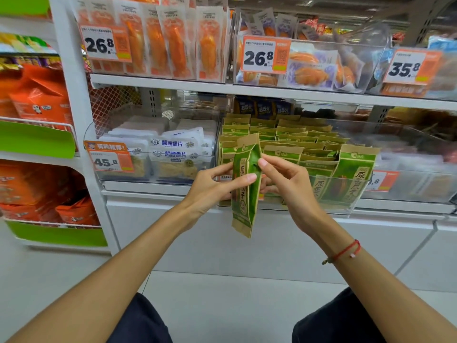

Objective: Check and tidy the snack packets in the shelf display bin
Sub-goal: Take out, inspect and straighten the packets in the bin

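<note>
Before the bin [356, 194], both hands' fingers [247, 178] pinch packet [244, 194].

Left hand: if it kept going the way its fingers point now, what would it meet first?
The left hand points right, its fingertips already on the green packet held between both hands. Past that, it would probably meet the right hand; depth is unclear.

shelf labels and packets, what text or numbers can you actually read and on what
"26.8": price tag on the upper left bin
"26.8": price tag on the upper middle bin
"35.8": price tag at upper right
"45.8": price tag on the fish bin
"烤鳕鱼片": white packets
"85%": dark packets
"原": green packet held in both hands
Small print, QR codes: unreadable
</note>
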`<action>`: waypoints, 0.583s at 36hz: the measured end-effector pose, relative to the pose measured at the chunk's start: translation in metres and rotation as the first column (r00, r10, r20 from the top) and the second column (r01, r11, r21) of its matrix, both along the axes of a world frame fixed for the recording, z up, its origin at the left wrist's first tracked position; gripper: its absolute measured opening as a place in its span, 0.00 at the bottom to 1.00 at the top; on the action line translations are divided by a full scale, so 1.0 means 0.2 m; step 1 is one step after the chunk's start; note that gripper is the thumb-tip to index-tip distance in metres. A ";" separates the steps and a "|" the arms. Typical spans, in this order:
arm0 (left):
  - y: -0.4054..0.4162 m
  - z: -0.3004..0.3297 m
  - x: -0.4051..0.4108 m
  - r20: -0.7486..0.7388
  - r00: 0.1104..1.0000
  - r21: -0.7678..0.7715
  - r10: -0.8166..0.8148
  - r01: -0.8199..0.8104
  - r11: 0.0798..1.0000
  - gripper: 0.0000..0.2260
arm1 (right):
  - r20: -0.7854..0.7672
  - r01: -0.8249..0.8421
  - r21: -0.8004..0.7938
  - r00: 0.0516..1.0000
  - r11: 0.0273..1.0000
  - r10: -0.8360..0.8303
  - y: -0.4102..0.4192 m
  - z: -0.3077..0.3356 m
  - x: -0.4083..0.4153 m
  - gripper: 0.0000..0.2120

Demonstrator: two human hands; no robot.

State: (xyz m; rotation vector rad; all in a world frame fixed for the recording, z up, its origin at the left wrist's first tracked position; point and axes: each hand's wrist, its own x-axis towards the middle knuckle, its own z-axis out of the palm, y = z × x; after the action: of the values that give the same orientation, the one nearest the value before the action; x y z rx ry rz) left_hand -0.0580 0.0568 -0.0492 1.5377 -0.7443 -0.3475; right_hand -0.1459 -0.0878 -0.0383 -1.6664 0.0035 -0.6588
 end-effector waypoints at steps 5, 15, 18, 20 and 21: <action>0.00 -0.01 0.00 -0.035 0.999 0.006 0.025 -0.025 1.000 0.26 | -0.060 -0.026 0.020 0.998 0.999 0.027 -0.01 0.01 0.00 0.10; 0.01 0.01 0.01 -0.109 0.992 -0.190 0.056 -0.076 0.979 0.37 | -0.334 -0.311 0.009 0.895 0.950 0.296 -0.06 -0.02 0.01 0.38; 0.01 0.01 0.01 -0.110 0.990 -0.231 0.086 -0.109 0.967 0.35 | -0.315 -0.318 -0.015 0.901 0.948 0.298 -0.04 -0.01 0.00 0.35; 0.01 0.02 0.01 -0.114 0.991 -0.244 0.076 -0.102 0.965 0.35 | -0.305 -0.315 -0.018 0.905 0.949 0.295 -0.04 0.00 0.00 0.33; 0.01 0.02 0.01 -0.114 0.991 -0.245 0.063 -0.090 0.965 0.34 | -0.305 -0.317 -0.018 0.905 0.948 0.296 -0.04 0.00 0.00 0.33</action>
State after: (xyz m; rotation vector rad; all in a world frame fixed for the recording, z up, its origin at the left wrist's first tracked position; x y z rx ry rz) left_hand -0.0569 0.0597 -0.0459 1.2959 -0.6188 -0.2641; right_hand -0.1458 -0.0952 -0.0385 -1.7696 -0.0635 -0.1650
